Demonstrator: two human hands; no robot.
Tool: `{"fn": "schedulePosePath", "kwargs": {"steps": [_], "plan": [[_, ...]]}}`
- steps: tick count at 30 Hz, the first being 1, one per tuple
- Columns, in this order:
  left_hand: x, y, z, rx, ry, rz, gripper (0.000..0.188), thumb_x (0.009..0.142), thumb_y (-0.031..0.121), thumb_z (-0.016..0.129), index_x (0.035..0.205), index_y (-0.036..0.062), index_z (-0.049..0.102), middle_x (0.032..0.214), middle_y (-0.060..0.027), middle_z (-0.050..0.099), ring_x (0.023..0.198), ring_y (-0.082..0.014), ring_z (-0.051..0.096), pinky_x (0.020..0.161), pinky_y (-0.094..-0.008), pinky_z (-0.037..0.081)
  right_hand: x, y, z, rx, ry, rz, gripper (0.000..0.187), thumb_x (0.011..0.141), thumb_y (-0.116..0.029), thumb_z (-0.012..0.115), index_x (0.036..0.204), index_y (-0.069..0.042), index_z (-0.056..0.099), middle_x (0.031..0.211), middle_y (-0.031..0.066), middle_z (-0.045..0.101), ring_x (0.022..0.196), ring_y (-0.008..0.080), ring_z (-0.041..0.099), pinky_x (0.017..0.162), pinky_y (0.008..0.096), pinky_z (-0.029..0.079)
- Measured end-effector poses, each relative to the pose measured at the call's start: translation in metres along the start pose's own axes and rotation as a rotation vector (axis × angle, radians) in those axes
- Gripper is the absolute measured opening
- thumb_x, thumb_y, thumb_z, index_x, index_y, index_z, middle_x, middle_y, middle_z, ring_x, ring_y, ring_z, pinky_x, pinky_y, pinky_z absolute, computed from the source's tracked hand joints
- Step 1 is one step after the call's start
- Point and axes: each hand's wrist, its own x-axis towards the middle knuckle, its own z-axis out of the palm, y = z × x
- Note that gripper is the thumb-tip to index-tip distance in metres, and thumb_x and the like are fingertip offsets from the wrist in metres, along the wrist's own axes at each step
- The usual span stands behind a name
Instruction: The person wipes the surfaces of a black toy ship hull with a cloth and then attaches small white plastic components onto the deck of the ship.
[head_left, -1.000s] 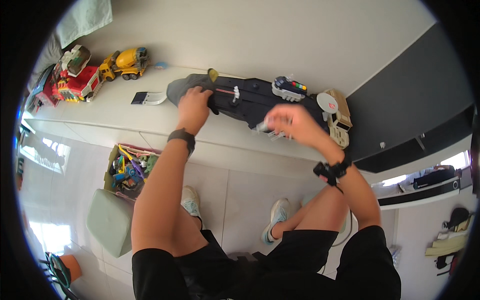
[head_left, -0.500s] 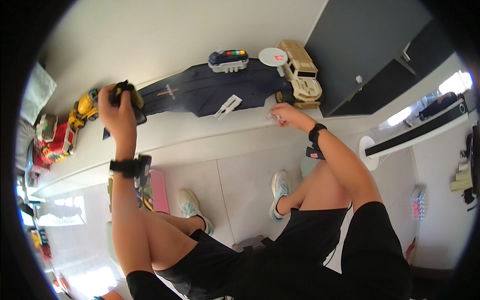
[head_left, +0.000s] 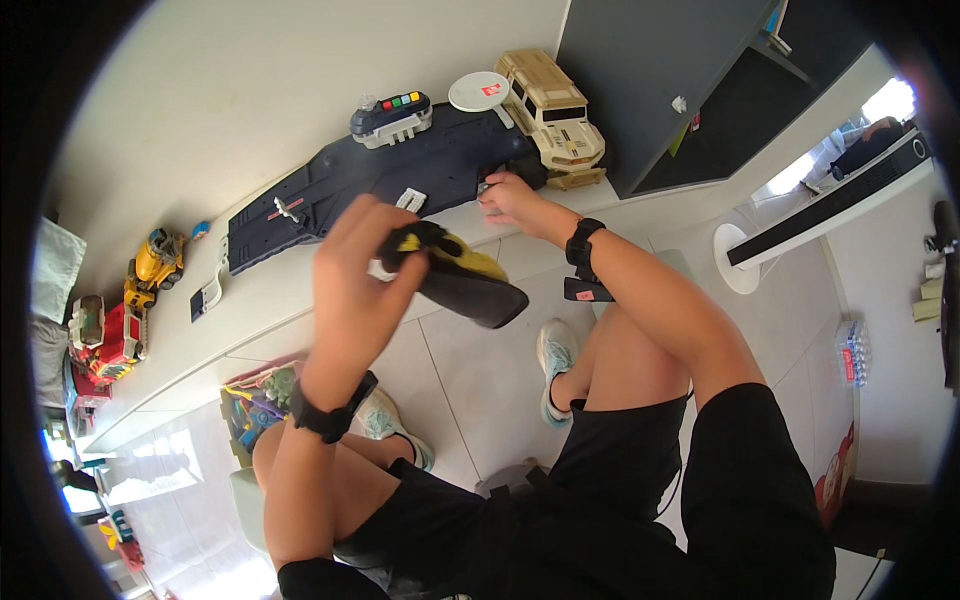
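Note:
My left hand [head_left: 362,270] is closed around a black and yellow piece with a flat dark side [head_left: 470,285], lifted above the front edge of the ledge. Farther right, my right hand [head_left: 515,203] has its fingers pinched near the right end of a long dark blue plastic board [head_left: 325,195]; a small greyish thing shows at the fingertips, too small to name. Between my hands, a white slotted strip [head_left: 411,200] rests on the board, partly hidden. On the board's left part sits a small grey cross-shaped piece [head_left: 286,210].
Behind the board stand a dark box with coloured buttons [head_left: 390,122] and a white round disc [head_left: 475,92]. A tan toy car [head_left: 555,115] is at the right, beside a dark cabinet [head_left: 660,80]. Toy trucks [head_left: 155,265] line the left; a toy bin [head_left: 250,410] is below.
My left hand has carried the black and yellow piece from the board's left end rightward and nearer to me. The view has shifted; my right hand still pinches near the board's right end.

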Motion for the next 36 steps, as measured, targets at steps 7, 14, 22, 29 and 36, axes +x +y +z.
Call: {"fn": "schedulePosePath", "kwargs": {"steps": [7,14,22,29,36], "plan": [[-0.009,-0.006,0.048,0.039,-0.269,0.007,0.019,0.074,0.009,0.068,0.092,0.0047,0.066,0.076,-0.0090,0.063,0.063,-0.0263,0.060,0.060,-0.0359,0.048,0.002,-0.001,-0.009,-0.314,0.038,-0.094,0.060,0.080,-0.020,0.065,0.136,-0.009,0.046,0.125,0.0084,0.053,0.110,0.0214,0.053,0.087,0.0357,0.047],[-0.022,-0.016,0.066,-0.017,-0.303,-0.037,0.021,0.075,0.011,0.067,0.096,0.0057,0.067,0.081,-0.0109,0.067,0.069,-0.0296,0.063,0.064,-0.0385,0.050,-0.013,0.002,-0.022,-0.423,-0.064,-0.155,0.060,0.079,-0.027,0.067,0.132,-0.004,0.051,0.131,0.0190,0.054,0.115,0.0286,0.055,0.095,0.0340,0.043],[-0.009,-0.017,0.073,-0.068,-0.254,-0.083,0.024,0.075,0.003,0.067,0.099,-0.0004,0.067,0.084,-0.0156,0.068,0.070,-0.0269,0.066,0.067,-0.0342,0.052,-0.034,0.009,-0.046,-0.506,-0.176,-0.310,0.048,0.091,-0.044,0.059,0.121,-0.006,0.058,0.104,0.0062,0.064,0.099,0.0143,0.059,0.084,0.0303,0.048],[0.017,-0.049,0.084,-0.394,-0.024,-0.289,0.028,0.080,-0.009,0.058,0.107,-0.0027,0.064,0.091,-0.0084,0.069,0.080,-0.0102,0.065,0.072,-0.0239,0.051,-0.108,-0.029,-0.013,-0.075,-0.698,-0.175,0.040,0.098,-0.043,0.049,0.116,-0.009,0.063,0.102,-0.0015,0.064,0.094,0.0078,0.058,0.082,0.0239,0.046],[0.040,-0.068,0.072,0.010,-0.274,-0.004,0.056,0.070,0.004,0.060,0.125,0.0096,0.055,0.110,-0.0141,0.061,0.107,-0.0319,0.055,0.091,-0.0419,0.045,-0.089,-0.054,-0.047,0.123,-0.202,-0.274,0.021,0.088,-0.024,0.064,0.098,-0.006,0.069,0.086,0.0013,0.064,0.076,0.0106,0.059,0.067,0.0268,0.048]]}}
